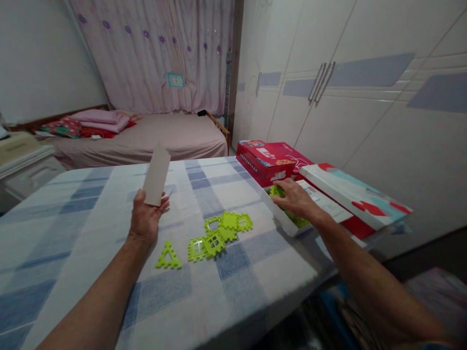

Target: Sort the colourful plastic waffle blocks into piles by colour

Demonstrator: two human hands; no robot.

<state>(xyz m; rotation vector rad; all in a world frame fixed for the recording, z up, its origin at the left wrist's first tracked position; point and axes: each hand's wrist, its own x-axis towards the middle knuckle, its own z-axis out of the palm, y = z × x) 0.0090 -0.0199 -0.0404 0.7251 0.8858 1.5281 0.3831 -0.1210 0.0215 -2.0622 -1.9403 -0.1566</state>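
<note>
My left hand [146, 214] grips the lower end of a thin, plain greyish-beige card [156, 177], held up and tilted above the table. My right hand [294, 197] reaches into a white open box [279, 218] of lime-green plastic building pieces. Its fingers are closed on a green building piece [277, 190] at the box's far end; they partly hide it. Between my hands, a loose group of green square building pieces [213, 243] lies on the cloth, some with window cut-outs and overlapping. Nearer my left forearm lies a green triangular building piece [168, 256].
A blue-and-white checked cloth [156, 291] covers the table. Behind the white box stand red boxes [266, 163], and a white, red and teal box [353, 194] lies to the right. The table's right edge runs close under the white box. Beyond are a bed [175, 136] and a wardrobe [292, 112].
</note>
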